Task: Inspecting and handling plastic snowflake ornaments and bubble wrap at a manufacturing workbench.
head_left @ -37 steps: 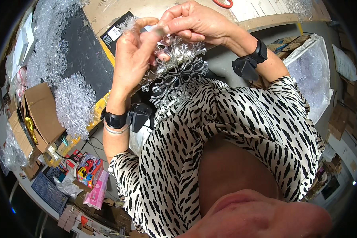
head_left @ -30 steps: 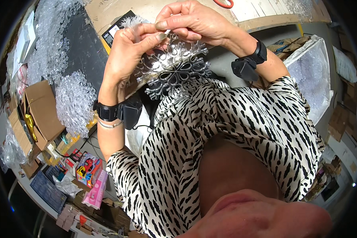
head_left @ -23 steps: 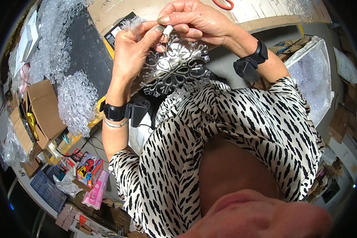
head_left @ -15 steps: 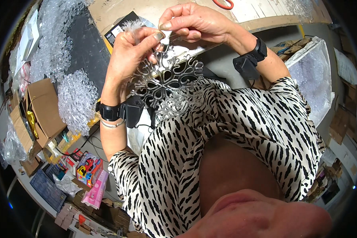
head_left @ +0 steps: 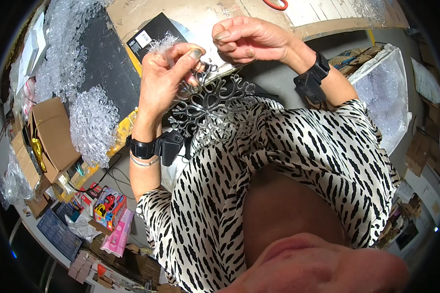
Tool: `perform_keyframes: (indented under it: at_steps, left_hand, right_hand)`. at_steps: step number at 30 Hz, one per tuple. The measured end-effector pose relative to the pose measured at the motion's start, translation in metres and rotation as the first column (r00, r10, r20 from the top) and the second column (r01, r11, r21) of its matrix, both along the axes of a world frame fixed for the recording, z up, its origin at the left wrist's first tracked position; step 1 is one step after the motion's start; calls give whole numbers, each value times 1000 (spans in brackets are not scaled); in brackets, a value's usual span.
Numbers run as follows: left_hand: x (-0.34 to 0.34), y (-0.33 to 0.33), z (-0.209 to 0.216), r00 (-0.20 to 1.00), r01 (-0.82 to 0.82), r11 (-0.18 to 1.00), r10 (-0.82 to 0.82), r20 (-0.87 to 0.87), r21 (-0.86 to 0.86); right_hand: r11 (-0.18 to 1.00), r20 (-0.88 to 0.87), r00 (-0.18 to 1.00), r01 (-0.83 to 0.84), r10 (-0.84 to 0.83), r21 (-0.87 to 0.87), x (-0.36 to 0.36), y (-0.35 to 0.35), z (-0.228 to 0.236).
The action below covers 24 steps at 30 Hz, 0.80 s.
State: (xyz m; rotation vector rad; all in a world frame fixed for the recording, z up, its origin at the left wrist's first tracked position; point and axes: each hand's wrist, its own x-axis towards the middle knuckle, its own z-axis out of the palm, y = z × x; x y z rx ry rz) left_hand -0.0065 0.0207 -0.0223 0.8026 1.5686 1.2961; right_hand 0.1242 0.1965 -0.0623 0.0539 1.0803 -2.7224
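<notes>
My left hand (head_left: 164, 78) is closed, thumb pressed to the index finger, at the top of a clear plastic snowflake ornament (head_left: 210, 100). The ornament hangs from those fingers in front of my patterned top. A tuft of fine whitish threads (head_left: 164, 45) sticks out from the same hand, beyond the knuckles. To the right and apart from it, my right hand (head_left: 252, 40) is raised over the table edge with curled fingers and thumb pinched together. Whatever lies in that pinch is too small to make out.
A worktable (head_left: 200, 12) spans the far side, with a flat black package (head_left: 154, 34) and red scissor handles (head_left: 277, 5) on it. Clear snowflakes (head_left: 93, 127) pile up at left beside an open carton (head_left: 56, 134). A lined box (head_left: 384, 93) stands at right.
My right hand has parted from the left hand and moved right and slightly down. My left hand has shifted a little right, still holding the ornament and thread tuft.
</notes>
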Motion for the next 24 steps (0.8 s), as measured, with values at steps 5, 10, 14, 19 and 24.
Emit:
perform_keyframes:
  at_steps: [5, 10, 14, 19, 24]
  left_hand:
    - [2, -1, 3, 1000, 1, 999, 0, -21, 37]
    - [5, -1, 4, 997, -4, 999, 7, -75, 46]
    - [6, -1, 1, 996, -86, 994, 88, -31, 63]
    - [4, -1, -4, 994, -84, 988, 74, 80, 132]
    - [4, 1, 0, 999, -39, 994, 40, -12, 101]
  right_hand:
    - [899, 46, 997, -32, 58, -437, -1, -8, -6]
    - [878, 40, 999, 7, 14, -479, 2, -11, -5]
    - [996, -129, 989, 66, -73, -62, 10, -15, -6]
    - [979, -191, 982, -37, -1, -199, 6, -8, -14]
    - [848, -110, 994, -33, -30, -528, 0, -13, -6]
